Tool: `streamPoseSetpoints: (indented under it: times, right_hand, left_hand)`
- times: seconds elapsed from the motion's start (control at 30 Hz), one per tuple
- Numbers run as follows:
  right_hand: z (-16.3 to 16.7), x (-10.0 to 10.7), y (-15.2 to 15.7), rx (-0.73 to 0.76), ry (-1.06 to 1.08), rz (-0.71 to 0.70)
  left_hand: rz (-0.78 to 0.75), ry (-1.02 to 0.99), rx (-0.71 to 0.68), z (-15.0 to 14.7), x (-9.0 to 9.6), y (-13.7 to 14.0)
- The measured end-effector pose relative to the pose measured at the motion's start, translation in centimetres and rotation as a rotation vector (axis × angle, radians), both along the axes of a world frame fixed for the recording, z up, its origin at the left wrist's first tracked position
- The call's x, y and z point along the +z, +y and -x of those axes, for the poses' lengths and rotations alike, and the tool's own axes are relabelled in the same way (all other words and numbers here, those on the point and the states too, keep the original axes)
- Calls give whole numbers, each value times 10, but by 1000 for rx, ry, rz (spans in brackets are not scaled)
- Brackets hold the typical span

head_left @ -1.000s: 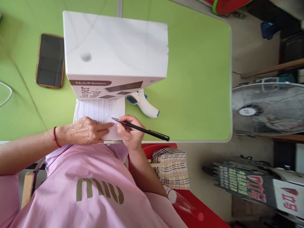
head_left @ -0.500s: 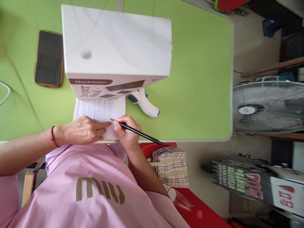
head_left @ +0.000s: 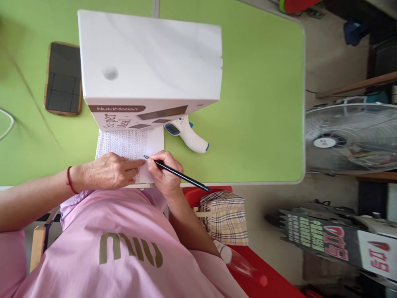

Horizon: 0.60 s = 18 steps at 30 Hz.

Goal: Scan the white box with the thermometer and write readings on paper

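- One green table [head_left: 260, 124] spans the view, pale along its edge.
- One white box [head_left: 151, 62] stands on it, just beyond the paper, hiding the paper's far end.
- One white paper [head_left: 124, 142] lies at the table's near edge, covered with close rows of small, dark bluish handwriting; a strip along its right side is blank.
- Left hand [head_left: 113, 169]: palm down on the paper, index finger stretched out, other fingers loosely bent, gripping nothing that shows.
- Right hand [head_left: 164, 171]: closed, thumb and fingers pinching the pen near its point.
- One slim, glossy black pen [head_left: 182, 176] slants over the paper, its tip by the left index fingertip; whether it touches the paper, I cannot tell.
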State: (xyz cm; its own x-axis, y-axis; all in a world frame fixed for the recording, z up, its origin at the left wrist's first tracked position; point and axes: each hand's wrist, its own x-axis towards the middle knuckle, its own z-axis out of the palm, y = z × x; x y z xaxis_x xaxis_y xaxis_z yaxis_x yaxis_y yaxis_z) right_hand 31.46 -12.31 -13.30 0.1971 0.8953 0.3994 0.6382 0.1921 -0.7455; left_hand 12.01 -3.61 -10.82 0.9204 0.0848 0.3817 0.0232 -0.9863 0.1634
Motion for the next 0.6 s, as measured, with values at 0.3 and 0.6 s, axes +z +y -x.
streamPoseSetpoints:
  times: [0.3, 0.6]
  right_hand:
    - [-1, -1, 0, 5, 10, 11]
    - [2, -1, 2, -14, 25, 25]
  left_hand:
    - [17, -11, 5, 2, -3, -1]
    - [5, -15, 0, 2, 4, 2]
